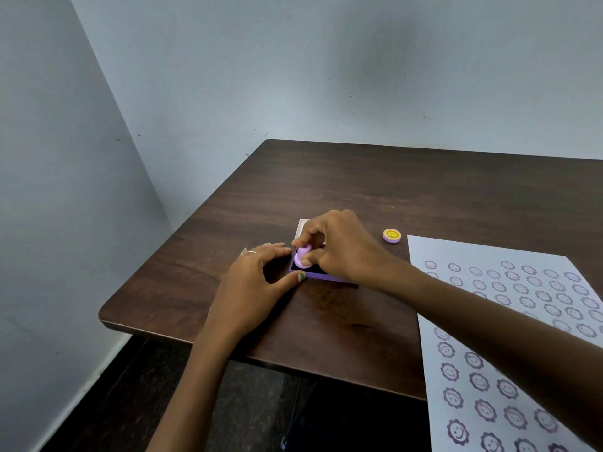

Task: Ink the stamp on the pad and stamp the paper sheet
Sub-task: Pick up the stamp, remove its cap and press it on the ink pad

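Inking step in hand: stamp down on the pad.

Right hand [339, 246] pinches the pink stamp [301, 257] between thumb and fingers [306, 234], seemingly pressing it onto the purple ink pad [318, 275] to load ink. Left hand [249, 282] lies loosely spread, thumb and fingertips touching the pad's edge, apparently steadying it on the table [359, 184]. The paper sheet [424, 252], already rows-deep in flower prints, lies to the right, a stamp cap [391, 235] near it.

dark table [359, 177] holds pad [318, 275], cap [391, 235], sheet [509, 321].
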Action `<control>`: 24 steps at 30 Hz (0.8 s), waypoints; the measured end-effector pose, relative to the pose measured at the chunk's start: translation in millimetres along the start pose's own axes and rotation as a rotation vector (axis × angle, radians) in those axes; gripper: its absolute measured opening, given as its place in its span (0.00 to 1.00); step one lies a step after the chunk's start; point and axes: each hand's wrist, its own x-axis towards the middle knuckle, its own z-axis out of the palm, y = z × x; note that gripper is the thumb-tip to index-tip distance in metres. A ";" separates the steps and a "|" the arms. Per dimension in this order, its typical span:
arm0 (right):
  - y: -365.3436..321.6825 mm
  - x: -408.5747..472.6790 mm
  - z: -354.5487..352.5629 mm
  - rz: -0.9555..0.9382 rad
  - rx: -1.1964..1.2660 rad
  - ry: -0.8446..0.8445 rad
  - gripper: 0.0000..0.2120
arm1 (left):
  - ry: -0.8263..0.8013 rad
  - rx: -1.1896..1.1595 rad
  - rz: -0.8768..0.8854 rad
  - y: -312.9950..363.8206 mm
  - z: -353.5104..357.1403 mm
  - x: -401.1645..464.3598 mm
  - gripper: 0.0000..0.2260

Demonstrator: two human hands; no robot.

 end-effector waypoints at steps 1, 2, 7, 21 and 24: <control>0.0 -0.4 0.9 0.001 -0.001 0.011 0.09 | -0.001 -0.002 0.000 0.1 -0.3 -0.3 0.20; 0.0 -1.3 2.1 0.000 -0.003 0.022 0.09 | -0.003 -0.003 0.000 0.0 -0.6 -0.6 0.20; 1.5 -4.9 0.8 0.036 0.049 0.046 0.11 | -0.015 -0.004 -0.009 2.5 -2.3 -0.9 0.20; 50.7 -59.8 -77.2 0.506 1.545 0.062 0.11 | -0.011 0.038 -0.020 7.4 -2.3 -4.8 0.20; 61.3 -73.0 -87.5 0.495 1.555 0.097 0.11 | 0.029 0.087 -0.025 9.3 -4.3 -6.2 0.19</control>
